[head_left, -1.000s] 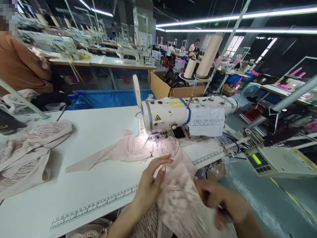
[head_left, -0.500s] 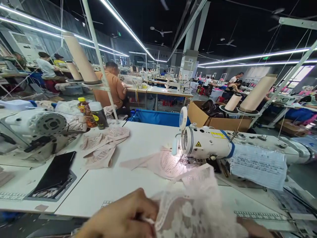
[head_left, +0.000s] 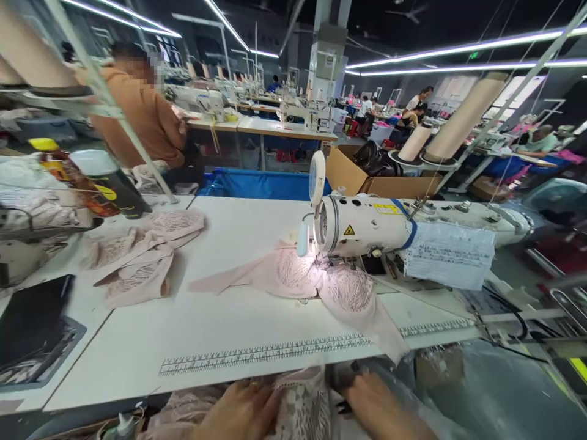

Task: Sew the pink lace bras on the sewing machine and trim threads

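Observation:
Both my hands are low at the table's front edge, below the tabletop. My left hand point(head_left: 238, 412) grips a piece of pink lace fabric point(head_left: 302, 406) in my lap. My right hand point(head_left: 373, 406) is beside it, touching the same lace, partly blurred. A pink lace bra point(head_left: 321, 284) lies under the needle of the white sewing machine point(head_left: 389, 229), lit by its lamp, one strap trailing left and one end hanging over the table edge.
A pile of pink lace pieces point(head_left: 137, 256) lies at the left. Bottles point(head_left: 92, 177) and a black tray point(head_left: 32, 327) stand further left. A person in an orange shirt point(head_left: 142, 116) sits behind. Thread cones point(head_left: 454, 122) and a cardboard box point(head_left: 367, 177) are at the back.
My hands have dropped with the lace piece from above the table to my lap. The view has swung left and then back toward the machine.

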The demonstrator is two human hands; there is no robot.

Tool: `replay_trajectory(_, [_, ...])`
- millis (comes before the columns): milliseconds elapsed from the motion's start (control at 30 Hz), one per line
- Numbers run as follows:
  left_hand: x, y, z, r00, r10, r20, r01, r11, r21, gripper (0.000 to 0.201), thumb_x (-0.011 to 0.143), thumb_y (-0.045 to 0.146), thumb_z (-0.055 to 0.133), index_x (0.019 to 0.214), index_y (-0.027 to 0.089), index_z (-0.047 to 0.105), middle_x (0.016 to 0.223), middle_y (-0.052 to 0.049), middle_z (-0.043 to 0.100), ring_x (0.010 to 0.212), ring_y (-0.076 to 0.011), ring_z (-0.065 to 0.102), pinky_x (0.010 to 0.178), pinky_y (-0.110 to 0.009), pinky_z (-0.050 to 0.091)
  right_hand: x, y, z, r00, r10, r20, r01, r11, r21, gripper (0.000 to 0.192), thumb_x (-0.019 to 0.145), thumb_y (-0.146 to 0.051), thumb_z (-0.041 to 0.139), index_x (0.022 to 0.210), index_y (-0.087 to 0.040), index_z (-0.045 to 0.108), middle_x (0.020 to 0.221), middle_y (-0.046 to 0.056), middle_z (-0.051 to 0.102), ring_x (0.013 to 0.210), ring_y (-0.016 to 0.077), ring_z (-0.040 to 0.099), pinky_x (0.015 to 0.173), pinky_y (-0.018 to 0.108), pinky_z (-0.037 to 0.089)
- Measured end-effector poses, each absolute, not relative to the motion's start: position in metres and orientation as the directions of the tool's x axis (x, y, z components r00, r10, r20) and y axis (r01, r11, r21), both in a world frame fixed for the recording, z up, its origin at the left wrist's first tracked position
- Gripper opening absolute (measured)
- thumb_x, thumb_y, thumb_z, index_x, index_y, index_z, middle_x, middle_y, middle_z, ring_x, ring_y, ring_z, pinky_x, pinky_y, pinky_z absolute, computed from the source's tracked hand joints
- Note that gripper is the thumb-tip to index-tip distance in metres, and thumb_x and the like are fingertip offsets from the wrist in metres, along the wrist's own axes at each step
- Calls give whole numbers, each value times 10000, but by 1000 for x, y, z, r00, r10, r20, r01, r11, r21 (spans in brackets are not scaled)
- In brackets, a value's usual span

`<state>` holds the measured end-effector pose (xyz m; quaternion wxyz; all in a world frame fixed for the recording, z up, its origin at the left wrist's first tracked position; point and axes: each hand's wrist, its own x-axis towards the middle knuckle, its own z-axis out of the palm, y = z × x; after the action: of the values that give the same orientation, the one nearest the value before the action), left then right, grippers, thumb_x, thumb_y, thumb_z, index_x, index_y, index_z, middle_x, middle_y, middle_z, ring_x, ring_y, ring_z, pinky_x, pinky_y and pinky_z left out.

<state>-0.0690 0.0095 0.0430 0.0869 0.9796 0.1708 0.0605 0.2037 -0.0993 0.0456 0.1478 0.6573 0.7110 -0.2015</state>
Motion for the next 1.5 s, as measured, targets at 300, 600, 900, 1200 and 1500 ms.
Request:
replay_trajectory(300, [45, 129, 79, 931, 127, 343, 93, -989, 112, 366, 960, 27, 311, 1257, 70, 521, 1186, -180, 634, 1058, -256, 587, 901, -408, 505, 250, -7, 116, -22, 998, 58, 976, 34, -214, 223, 916, -106, 510, 1005, -198, 693, 975, 74, 718, 909, 203, 658, 737, 266, 449])
replay_trajectory(600, [64, 155, 72, 986, 65, 155, 68, -998, -15, 289, 869, -14, 352, 959, 102, 602, 980, -152, 629, 847, -247, 545, 733, -371, 456, 295, 85, 86, 237, 972, -12, 968, -237, -82, 220, 911, -308, 618, 1063, -195, 728, 1072, 108, 756, 986, 290, 684, 841, 362, 517])
replay_trajectory(900, [62, 152, 72, 978, 115, 176, 121, -992, -25, 532, 776, -53, 405, 1293, 29, 498, 1142, -194, 625, 855, -272, 563, 650, -358, 418, 298, 70, 98, -73, 992, -103, 994, 63, -91, 438, 871, -103, 520, 1220, -286, 710, 1218, 41, 723, 1112, 261, 650, 974, 374, 481])
replay_trajectory(1200, [62, 160, 61, 950, 188, 249, 226, -965, -133, 514, 811, -17, 433, 1308, 65, 533, 1354, -172, 594, 933, -286, 583, 683, -377, 437, 287, 65, 91, -130, 978, -163, 986, 109, -129, 644, 856, -56, 418, 1405, -362, 560, 1234, 2, 687, 1087, 181, 620, 919, 279, 477])
replay_trajectory(1500, [59, 184, 56, 930, 214, 299, 183, -975, 129, 526, 879, -70, 351, 1273, 177, 597, 1365, -109, 624, 964, -251, 627, 757, -374, 450, 275, 62, 95, -82, 989, -121, 992, 70, -102, 556, 828, -84, 521, 1345, -279, 579, 1187, 46, 706, 1021, 207, 641, 790, 256, 474])
